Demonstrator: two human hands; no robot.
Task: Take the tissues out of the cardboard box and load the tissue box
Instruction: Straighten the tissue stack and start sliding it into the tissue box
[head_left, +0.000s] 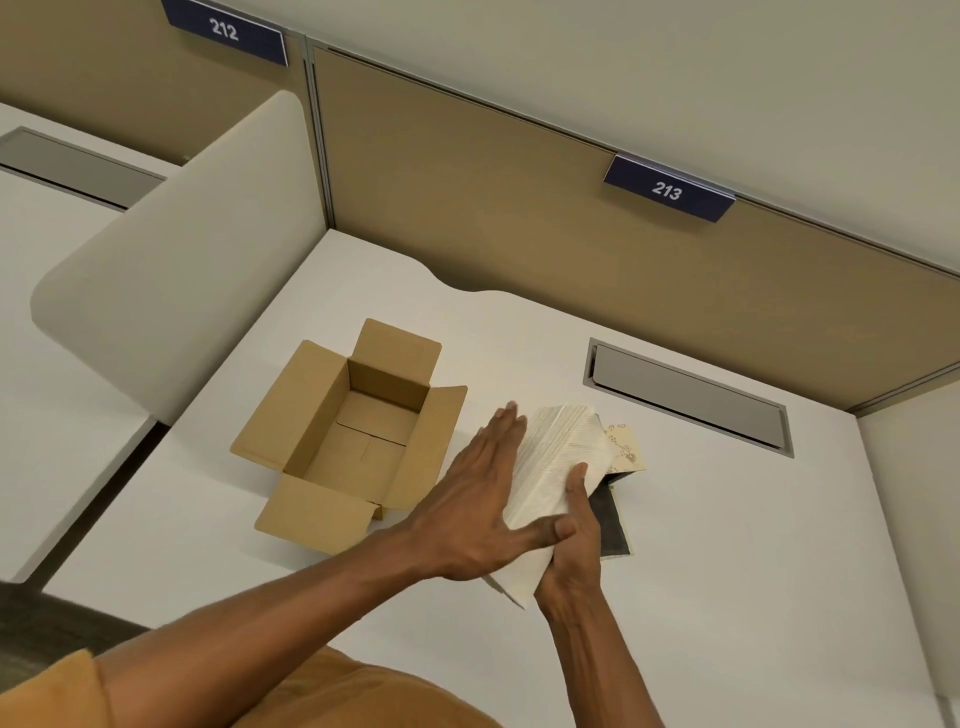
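Observation:
An open cardboard box (311, 415) stands on the white desk with its flaps spread and nothing showing inside. To its right a thick stack of white tissues (556, 467) is held tilted between my hands. My left hand (478, 499) lies flat against the stack's left face, fingers straight, thumb under the near end. My right hand (574, 540) grips the stack's right side from below. Behind and under the stack lies the tissue box (613, 512), dark grey with a beige patterned flap (626, 447), mostly hidden.
A grey cable tray lid (685, 397) is set into the white desk (727, 571) at the back right. A tan partition (519, 218) closes the back, a pale rounded divider (171, 270) stands on the left, and a neighbouring desk lies beyond it.

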